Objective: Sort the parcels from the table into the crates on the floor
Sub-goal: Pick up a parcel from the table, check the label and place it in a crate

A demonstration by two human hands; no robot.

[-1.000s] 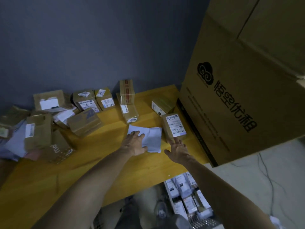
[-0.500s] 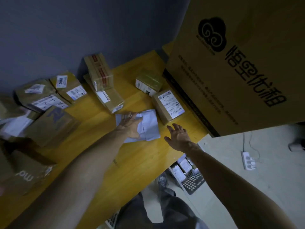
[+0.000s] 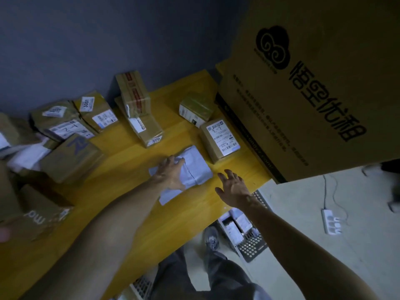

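Note:
A flat white soft parcel (image 3: pixel 195 167) lies on the yellow table (image 3: pixel 121 187). My left hand (image 3: pixel 171 173) rests on its left half, fingers spread and curling over its far edge. My right hand (image 3: pixel 233 188) hovers open just right of the parcel, near the table's front edge, touching nothing. A labelled brown box (image 3: pixel 218 140) sits just beyond the white parcel. Several more cardboard parcels (image 3: pixel 138 111) line the wall and pile up at the left. A dark slotted crate (image 3: pixel 244 229) holding white parcels stands on the floor under the table's edge.
A very large printed carton (image 3: pixel 313 87) fills the table's right end. A second crate's grid (image 3: pixel 140 286) shows at the bottom by my legs and shoe (image 3: pixel 212 238). A white power strip (image 3: pixel 331 221) with its cable lies on the pale floor at right.
The view has swung right and down. My left hand has slid with the white parcel toward the front edge. My right hand has lifted away from the labelled box and hangs open.

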